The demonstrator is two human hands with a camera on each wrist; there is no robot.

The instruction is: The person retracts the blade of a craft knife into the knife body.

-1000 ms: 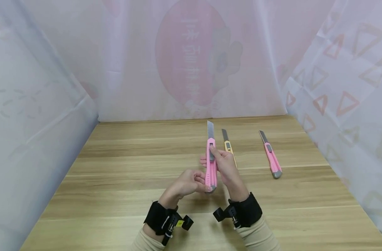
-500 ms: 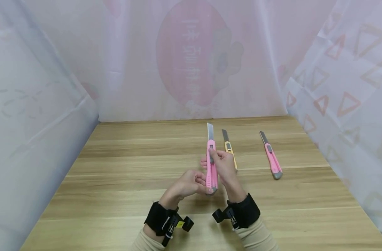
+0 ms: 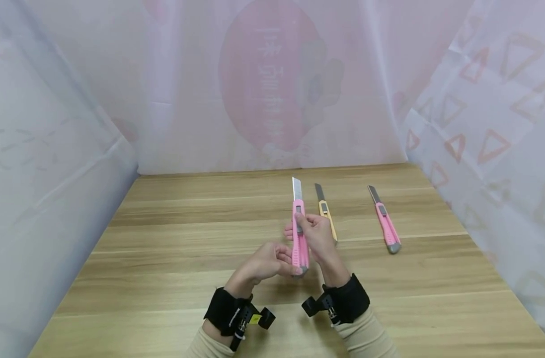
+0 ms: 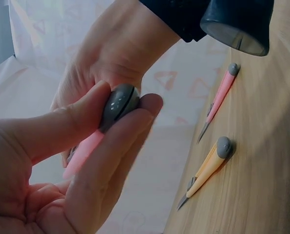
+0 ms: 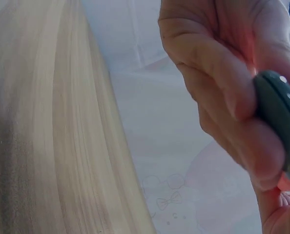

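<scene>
Pink knife (image 3: 300,237): right hand (image 3: 319,237) gripping body, thumb working slider; left hand (image 3: 265,262) pinching end cap; exposed blade risking nick if grip slips.

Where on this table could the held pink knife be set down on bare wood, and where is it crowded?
The table's left half, from the left curtain to the left hand, is bare wood. So is the near strip by the wrists. It is crowded right of centre, where the yellow knife and the other pink knife lie beside the right hand.
</scene>
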